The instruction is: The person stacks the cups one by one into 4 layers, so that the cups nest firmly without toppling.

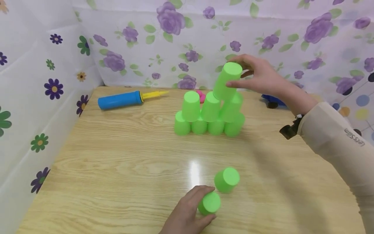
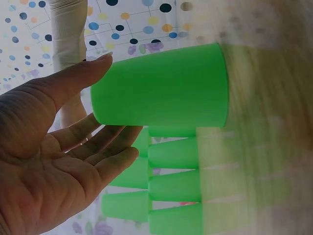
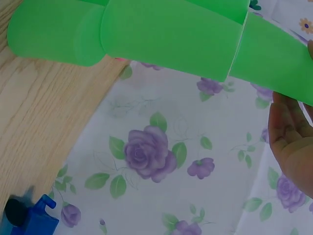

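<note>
Upside-down green cups stand in a pyramid: several in the bottom row (image 1: pixel 182 125), three in the row above (image 1: pixel 191 105). My right hand (image 1: pixel 261 74) grips another green cup (image 1: pixel 227 83) between thumb and fingers. That cup is slightly tilted, its rim right at the bases of the middle and right cups of the second row. Near the table's front, my left hand (image 1: pixel 187 209) holds an inverted green cup (image 2: pixel 161 88), thumb on one side and fingers on the other. Just beyond it stands one more inverted cup (image 1: pixel 227 179), which no hand touches.
A blue hand pump (image 1: pixel 119 100) with a yellow nozzle lies at the back left of the wooden table (image 1: pixel 117 162). Behind the pyramid shows a pink thing (image 1: pixel 201 96). Something blue with black wheels (image 1: pixel 273 101) sits beyond my right forearm. Flowered cloth (image 1: pixel 128 65) lines the back.
</note>
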Available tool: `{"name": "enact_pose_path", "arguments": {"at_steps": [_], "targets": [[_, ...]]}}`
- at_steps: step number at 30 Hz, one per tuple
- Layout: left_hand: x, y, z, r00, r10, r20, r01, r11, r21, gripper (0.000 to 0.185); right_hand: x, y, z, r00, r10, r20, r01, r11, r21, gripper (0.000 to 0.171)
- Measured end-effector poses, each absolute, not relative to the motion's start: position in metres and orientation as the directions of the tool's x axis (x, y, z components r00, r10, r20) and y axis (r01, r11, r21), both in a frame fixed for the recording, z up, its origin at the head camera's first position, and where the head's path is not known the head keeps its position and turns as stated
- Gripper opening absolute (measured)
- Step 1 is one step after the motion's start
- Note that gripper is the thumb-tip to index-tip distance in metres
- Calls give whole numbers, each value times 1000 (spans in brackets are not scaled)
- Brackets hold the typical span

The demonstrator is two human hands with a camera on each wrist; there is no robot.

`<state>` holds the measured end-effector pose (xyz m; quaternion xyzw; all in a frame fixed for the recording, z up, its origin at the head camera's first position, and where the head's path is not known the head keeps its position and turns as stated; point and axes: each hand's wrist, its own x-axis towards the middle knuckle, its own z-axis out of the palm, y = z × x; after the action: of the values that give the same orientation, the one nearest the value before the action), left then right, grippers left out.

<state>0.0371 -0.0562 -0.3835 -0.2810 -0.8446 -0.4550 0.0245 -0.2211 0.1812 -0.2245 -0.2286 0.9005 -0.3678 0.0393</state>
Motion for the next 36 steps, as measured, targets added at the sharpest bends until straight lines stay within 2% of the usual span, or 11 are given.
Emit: {"name": "enact_pose_path", "arguments": {"at_steps": [10, 23, 31, 36], "targets": [[35, -56, -395, -846, 443, 296, 470, 358, 807, 60, -217, 178, -225, -881, -468, 73, -402, 656, -639, 71], [35, -55, -397, -863, 445, 239, 435, 413, 800, 58, -217, 181, -232, -866, -482, 133, -440, 606, -662, 66], [36, -58, -398, -882, 438, 175, 390, 468, 793, 57, -214, 188, -233, -862, -478, 167, -453, 581, -676, 76], [33, -64, -395, -874, 425, 234, 425, 438, 792, 57, -205, 198, -230, -874, -441, 205, -448, 568, -691, 80]]}}
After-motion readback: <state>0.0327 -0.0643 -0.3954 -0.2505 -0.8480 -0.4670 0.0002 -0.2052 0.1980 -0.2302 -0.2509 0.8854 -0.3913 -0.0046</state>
